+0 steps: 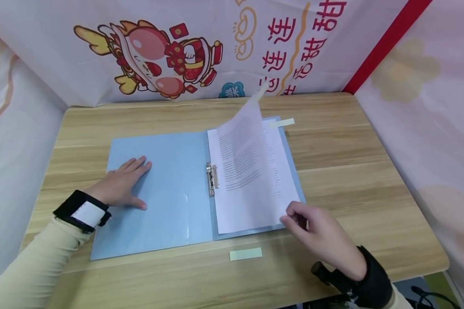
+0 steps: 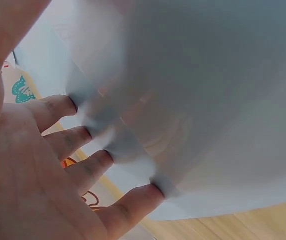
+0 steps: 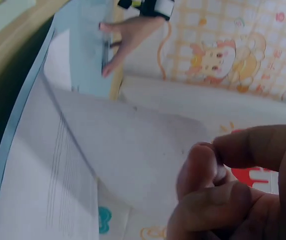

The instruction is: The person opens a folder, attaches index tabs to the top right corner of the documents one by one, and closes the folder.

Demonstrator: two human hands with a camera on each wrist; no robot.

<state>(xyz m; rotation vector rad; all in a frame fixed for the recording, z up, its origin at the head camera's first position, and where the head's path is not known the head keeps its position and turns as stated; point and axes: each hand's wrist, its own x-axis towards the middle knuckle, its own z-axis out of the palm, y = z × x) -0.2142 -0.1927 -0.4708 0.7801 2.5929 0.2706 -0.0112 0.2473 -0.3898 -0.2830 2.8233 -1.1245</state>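
Note:
A light blue folder [image 1: 170,180] lies spread on the wooden table, with a metal clip [image 1: 212,179] by its spine. Printed sheets lie on its right half. One sheet [image 1: 247,171] is lifted and bows upward, a pale tab [image 1: 262,91] at its raised top corner. My right hand [image 1: 321,231] pinches that sheet at its lower right corner between thumb and forefinger; the other fingers [image 3: 203,170] curl in. On the inside of the left cover rests my left hand [image 1: 120,184], fingers spread, fingertips touching the blue surface [image 2: 208,125].
Another pale green tab [image 1: 284,122] sticks out from the sheets below, past the folder's right edge. A loose green strip [image 1: 245,254] lies on the table [image 1: 352,184] near its front. Printed cloth [image 1: 201,86] hangs behind the table's back edge.

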